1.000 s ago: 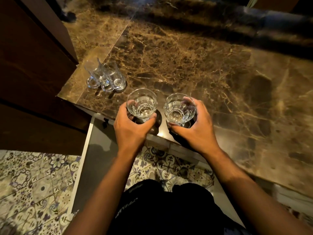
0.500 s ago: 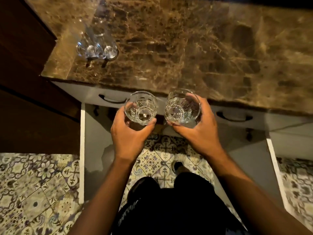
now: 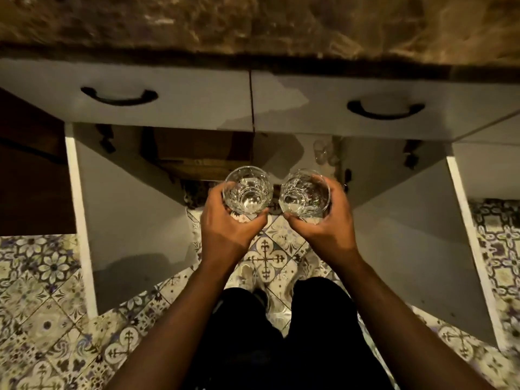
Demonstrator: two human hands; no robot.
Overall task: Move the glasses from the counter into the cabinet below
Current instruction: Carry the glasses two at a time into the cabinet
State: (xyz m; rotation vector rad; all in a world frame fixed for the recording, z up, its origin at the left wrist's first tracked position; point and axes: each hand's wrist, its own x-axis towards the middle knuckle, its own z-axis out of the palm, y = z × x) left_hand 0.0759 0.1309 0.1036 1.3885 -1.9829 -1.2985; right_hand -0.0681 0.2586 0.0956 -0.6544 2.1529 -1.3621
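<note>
My left hand (image 3: 225,229) grips one clear faceted glass (image 3: 247,194) and my right hand (image 3: 326,226) grips a second clear glass (image 3: 305,197). Both glasses are upright, side by side, held in the air below the brown marble counter (image 3: 253,23) and in front of the open cabinet (image 3: 202,153). Inside the cabinet's dim opening, a few clear glasses (image 3: 323,152) stand at the right. The counter top behind its front edge is out of view.
Two white cabinet doors stand open, the left door (image 3: 126,215) and the right door (image 3: 416,235), flanking my arms. Above them are two white drawers with black handles (image 3: 119,98) (image 3: 385,111). Patterned floor tiles (image 3: 42,291) and my dark-trousered legs lie below.
Both hands lifted the glasses off the counter and brought them down in front of the open cabinet. The view tilted down, so the other glasses on the counter left the frame.
</note>
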